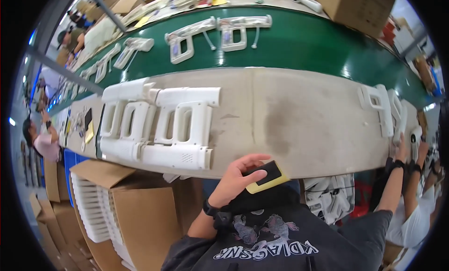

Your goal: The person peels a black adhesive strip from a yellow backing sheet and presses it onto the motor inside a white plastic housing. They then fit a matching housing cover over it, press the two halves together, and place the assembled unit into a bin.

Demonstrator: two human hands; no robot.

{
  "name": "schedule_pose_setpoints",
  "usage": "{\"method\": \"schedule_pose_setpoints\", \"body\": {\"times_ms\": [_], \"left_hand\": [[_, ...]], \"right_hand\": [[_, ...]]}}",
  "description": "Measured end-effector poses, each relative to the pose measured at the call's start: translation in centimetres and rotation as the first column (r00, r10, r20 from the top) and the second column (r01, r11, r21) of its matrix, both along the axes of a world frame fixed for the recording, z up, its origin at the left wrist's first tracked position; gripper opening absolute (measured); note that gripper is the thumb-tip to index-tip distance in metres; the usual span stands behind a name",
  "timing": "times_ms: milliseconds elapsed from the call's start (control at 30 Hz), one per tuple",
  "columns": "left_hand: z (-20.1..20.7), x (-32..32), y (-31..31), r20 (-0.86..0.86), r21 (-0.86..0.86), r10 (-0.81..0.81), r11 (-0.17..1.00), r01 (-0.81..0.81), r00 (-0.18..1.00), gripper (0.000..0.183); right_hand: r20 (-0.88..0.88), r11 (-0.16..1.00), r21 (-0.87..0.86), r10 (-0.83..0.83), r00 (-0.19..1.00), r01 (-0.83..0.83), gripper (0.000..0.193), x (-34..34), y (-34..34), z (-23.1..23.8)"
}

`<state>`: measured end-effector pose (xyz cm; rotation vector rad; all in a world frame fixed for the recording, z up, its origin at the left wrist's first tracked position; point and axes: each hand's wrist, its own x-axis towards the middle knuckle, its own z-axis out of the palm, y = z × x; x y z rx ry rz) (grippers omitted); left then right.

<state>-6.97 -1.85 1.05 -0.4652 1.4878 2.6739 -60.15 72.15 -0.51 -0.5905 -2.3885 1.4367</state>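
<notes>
In front of my body, my left hand (239, 178) grips a black rectangular pad (268, 174) on yellow backing paper (276, 182), thumb on top. My right arm stretches far to the right, where my right hand (401, 149) has its fingers around the lower end of a white plastic handle shell (398, 114). That shell stands among other white shells (377, 102) at the table's right end; the fingertips are small and partly hidden there. On the left of the table lie several white handle-shaped shells (186, 124) in rows.
Beyond the grey table (308, 121), a green conveyor belt (290, 44) carries white handle units (232, 33) with wires. An open carton (145, 215) of white parts stands lower left; a bin of white parts (330, 194) sits below the table. Another person's hand (422, 152) works close beside mine.
</notes>
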Motion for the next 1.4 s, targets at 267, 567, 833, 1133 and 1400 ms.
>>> {"method": "schedule_pose_setpoints", "body": {"times_ms": [267,567,833,1133,1400], "left_hand": [[-0.7,0.7,2.7,0.120,-0.067,0.004,0.998,0.004,0.993,0.020],[-1.3,4.2,5.8,0.010,-0.019,0.193,0.981,-0.193,0.981,0.040],[-3.0,7.3,6.7,0.112,0.101,0.080,0.991,-0.092,0.990,0.036],[-0.7,6.8,3.7,0.044,0.059,-0.039,0.998,0.036,0.998,0.031],[-1.8,6.2,2.1,-0.108,0.297,0.196,0.942,-0.156,0.975,0.037]], "right_hand": [[-0.347,0.531,0.265,0.831,0.434,-0.805,0.022,8.4,-44.7,6.1],[0.031,-0.030,0.939,1.000,-0.003,-0.343,0.026,14.9,-79.8,-0.6],[0.174,-0.099,0.871,0.978,0.114,-0.482,0.015,12.1,-82.7,-0.6],[0.183,-0.206,0.926,0.978,-0.101,-0.316,0.011,19.5,-73.8,7.3],[0.238,-0.400,0.781,0.900,-0.364,-0.480,0.017,31.5,-62.2,5.9]]}}
